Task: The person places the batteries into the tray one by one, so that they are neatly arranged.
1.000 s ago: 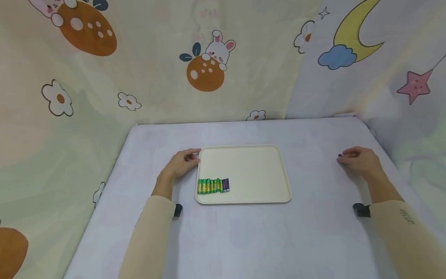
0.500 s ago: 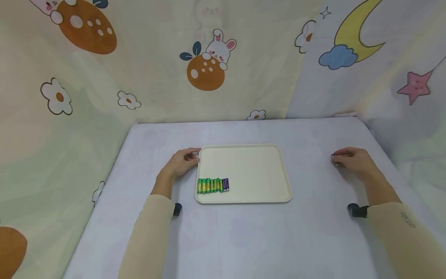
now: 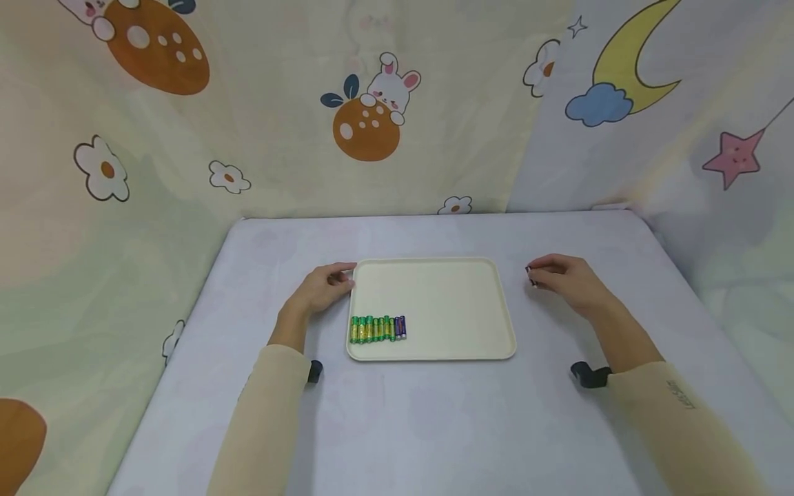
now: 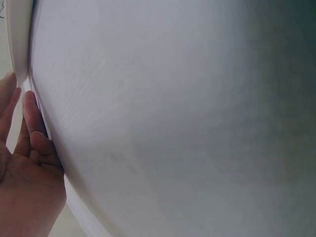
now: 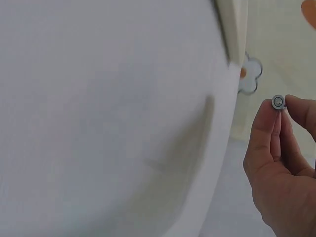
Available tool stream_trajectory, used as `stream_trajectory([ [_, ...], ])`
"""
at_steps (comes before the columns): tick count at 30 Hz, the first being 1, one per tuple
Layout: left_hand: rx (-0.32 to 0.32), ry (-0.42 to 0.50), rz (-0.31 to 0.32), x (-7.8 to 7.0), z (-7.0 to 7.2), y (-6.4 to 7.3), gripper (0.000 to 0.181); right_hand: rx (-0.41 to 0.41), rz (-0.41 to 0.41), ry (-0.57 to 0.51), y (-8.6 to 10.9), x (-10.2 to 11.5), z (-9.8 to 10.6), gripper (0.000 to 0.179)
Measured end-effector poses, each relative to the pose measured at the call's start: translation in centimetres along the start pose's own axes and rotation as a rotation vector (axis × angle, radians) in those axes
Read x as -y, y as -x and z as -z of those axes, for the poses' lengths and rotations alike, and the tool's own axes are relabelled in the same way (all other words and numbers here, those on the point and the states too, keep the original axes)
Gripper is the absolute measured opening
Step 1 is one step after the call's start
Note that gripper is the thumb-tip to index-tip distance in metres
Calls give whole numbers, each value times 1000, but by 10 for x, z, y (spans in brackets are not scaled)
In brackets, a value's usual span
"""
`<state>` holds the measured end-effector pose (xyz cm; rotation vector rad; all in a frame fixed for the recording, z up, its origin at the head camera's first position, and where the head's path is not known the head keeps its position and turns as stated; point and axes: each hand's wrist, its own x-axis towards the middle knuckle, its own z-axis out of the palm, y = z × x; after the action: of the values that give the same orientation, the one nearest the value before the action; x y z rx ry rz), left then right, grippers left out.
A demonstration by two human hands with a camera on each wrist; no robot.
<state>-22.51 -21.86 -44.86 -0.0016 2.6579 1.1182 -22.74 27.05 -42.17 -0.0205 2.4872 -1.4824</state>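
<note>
My right hand (image 3: 573,281) pinches a small battery (image 5: 278,102) between thumb and fingertips, just right of the cream tray (image 3: 446,293). In the right wrist view the battery's round metal end faces the camera. At the tray's left side, my left hand (image 3: 319,288) rests with its fingertips right at the rim and holds no battery. Inside the tray's near-left corner, several green-and-yellow batteries (image 3: 370,329) stand side by side in a row. Two purple batteries (image 3: 400,327) continue that row at its right end.
A white cloth covers the table (image 3: 428,420). Behind and beside it hangs a printed curtain (image 3: 273,103) with rabbits, flowers and a moon. Each wrist carries a black camera mount, such as the right mount (image 3: 589,375).
My right hand has moved left with the battery, from the table's right side to near the tray. The left hand and the row of batteries stay in place.
</note>
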Motion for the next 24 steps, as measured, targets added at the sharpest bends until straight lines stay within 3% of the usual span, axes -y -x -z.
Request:
stream_trajectory([
  [5, 0, 4, 0, 0, 0, -1, 47, 53, 13, -61, -3, 21, -23, 39],
  [14, 5, -4, 16, -2, -2, -1, 47, 146, 7, -218, -8, 36, -61, 37],
  [24, 0, -14, 22, -1, -2, -2, 48, 214, -8, -216, -10, 59, -111, 24],
])
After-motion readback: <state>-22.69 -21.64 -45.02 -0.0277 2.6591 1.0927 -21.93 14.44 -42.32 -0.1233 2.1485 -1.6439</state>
